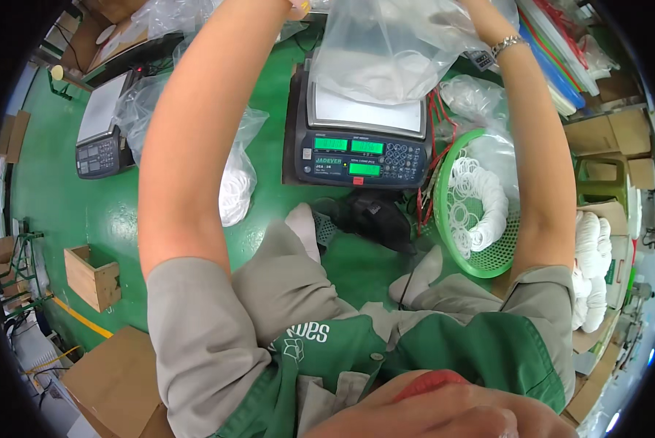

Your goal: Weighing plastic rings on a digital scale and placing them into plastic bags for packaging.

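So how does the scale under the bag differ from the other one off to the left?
The near scale faces the person, its three green displays lit, and the clear plastic bag hangs over its platform. The left scale sits turned at an angle, its displays look dark, and its platform is bare. Both are dark-bodied counting scales with pale platforms on the green floor.

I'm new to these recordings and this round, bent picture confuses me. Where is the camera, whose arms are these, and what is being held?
The camera sits on a person's head and looks down, and its fisheye lens bends straight edges. Both bare arms are that person's own, raised toward the top edge. The left hand and right hand seem to hold a clear plastic bag above a counting scale on the green floor. A green basket of white rings stands on the right, another bag of rings on the left, near a second scale and a small wooden box.
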Demonstrator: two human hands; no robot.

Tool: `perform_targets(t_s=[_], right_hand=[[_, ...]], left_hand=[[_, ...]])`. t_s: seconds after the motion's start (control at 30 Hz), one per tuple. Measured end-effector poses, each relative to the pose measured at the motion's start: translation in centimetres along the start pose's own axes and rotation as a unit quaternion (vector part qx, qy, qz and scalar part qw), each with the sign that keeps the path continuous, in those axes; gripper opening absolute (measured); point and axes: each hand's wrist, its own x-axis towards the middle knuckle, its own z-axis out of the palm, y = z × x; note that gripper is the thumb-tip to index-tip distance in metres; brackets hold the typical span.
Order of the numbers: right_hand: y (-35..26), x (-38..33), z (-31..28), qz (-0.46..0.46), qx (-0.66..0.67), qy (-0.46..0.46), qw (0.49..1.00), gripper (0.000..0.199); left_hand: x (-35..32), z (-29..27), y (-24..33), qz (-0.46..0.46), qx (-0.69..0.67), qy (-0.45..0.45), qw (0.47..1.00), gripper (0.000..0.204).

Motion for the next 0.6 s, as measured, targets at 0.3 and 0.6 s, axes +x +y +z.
perform_targets(t_s=[0.3,0.6], right_hand=[[0.2,0.1,10.1,0.041,0.019,-0.175,0.984,0.046],[-3.1,0.3,1.7,0.108,0.362,-0.027,0.925,0.026]], left_hand=[[-2.1,2.0,-10.2,0.027,-0.083,0.004,0.996,0.056],[-4.5,1.6,-6.4,-0.011,-0.047,0.102,0.994,0.071]])
